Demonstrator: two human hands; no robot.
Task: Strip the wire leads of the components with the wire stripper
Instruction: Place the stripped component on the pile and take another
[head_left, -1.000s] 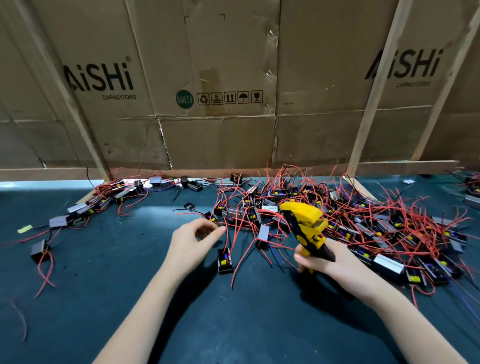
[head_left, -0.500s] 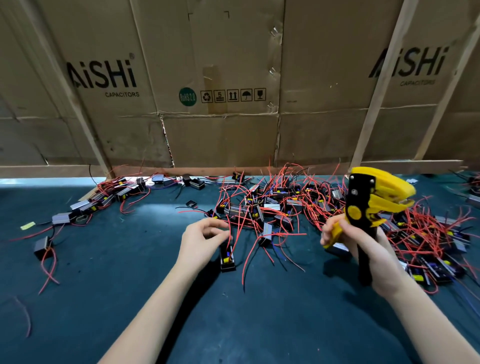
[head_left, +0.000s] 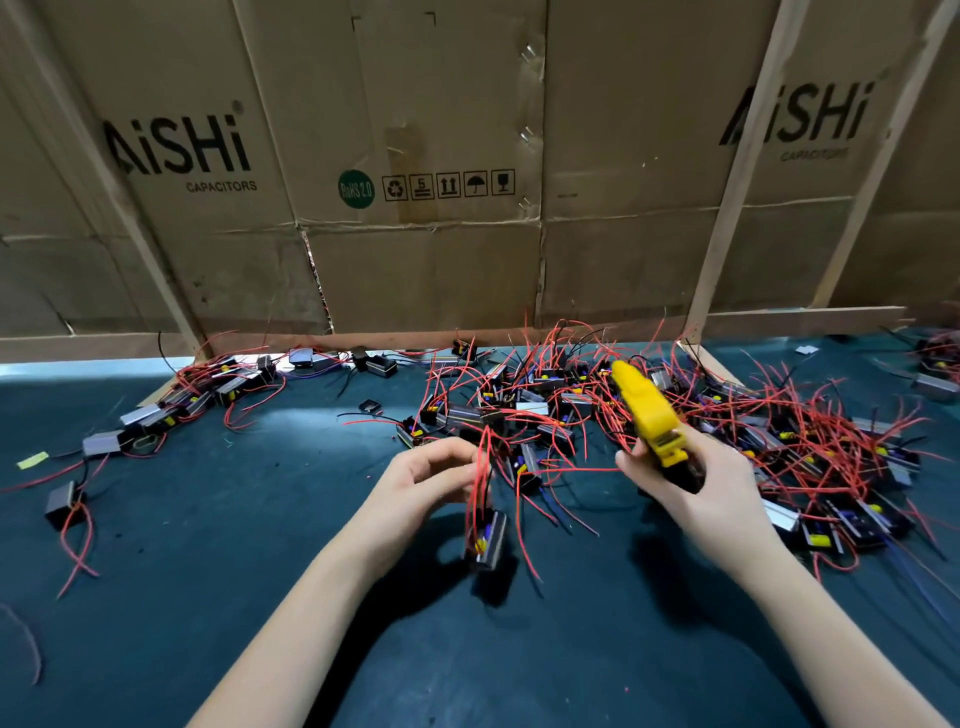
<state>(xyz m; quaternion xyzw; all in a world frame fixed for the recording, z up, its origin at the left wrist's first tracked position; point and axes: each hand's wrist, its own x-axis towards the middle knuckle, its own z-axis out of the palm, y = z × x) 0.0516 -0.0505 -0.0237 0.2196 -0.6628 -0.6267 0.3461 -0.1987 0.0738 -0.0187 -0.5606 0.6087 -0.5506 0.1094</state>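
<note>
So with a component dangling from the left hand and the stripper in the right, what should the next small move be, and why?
Probably bring the yellow wire stripper across to the red wire leads pinched in the left hand. The right hand grips the tool, nose pointing away, apart from the leads; the small black boxed component hangs below them.

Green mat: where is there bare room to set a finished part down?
The mat is bare left of the left hand, between it and the lone box, and along the near edge between the forearms. The wire pile behind the right hand with the stripper is crowded.
</note>
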